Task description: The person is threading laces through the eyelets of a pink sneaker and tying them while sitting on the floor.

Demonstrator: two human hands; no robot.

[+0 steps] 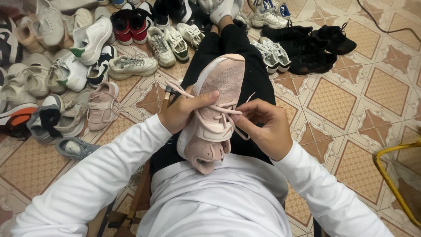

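- Sitting on a low wooden stool [141, 193], I have the patterned tan-and-cream tiled floor [351, 101] spread out under me, and it carries everything else; my black-trousered legs [245, 66] stretch out toward its far edge so my lap can serve as a rest.
- Along the far and left edges of the floor lies a heap of worn sneakers, mostly white and grey [66, 57], within reach but well apart from my hands; a red-and-black pair [130, 25] sits near the far edge, and black shoes [311, 48] lie to the right of my legs.
- A matching pale pink sneaker [101, 106] lies alone on the tiles just left of my knee, nearer than the heap.
- At the right edge of the floor a bent yellow metal tube [394, 175] curves along, clear of me.
- The pale pink mesh sneaker with pink laces [215, 114] rests heel-down against my belly, toe pointing away, so the lacing faces me.
- My left hand [182, 113] is wrapped round its left side, thumb laid across the tongue, steadying it.
- My right hand [265, 127] is curled, fingertips pinching the pink lace [228, 112] at the eyelets, drawn taut.
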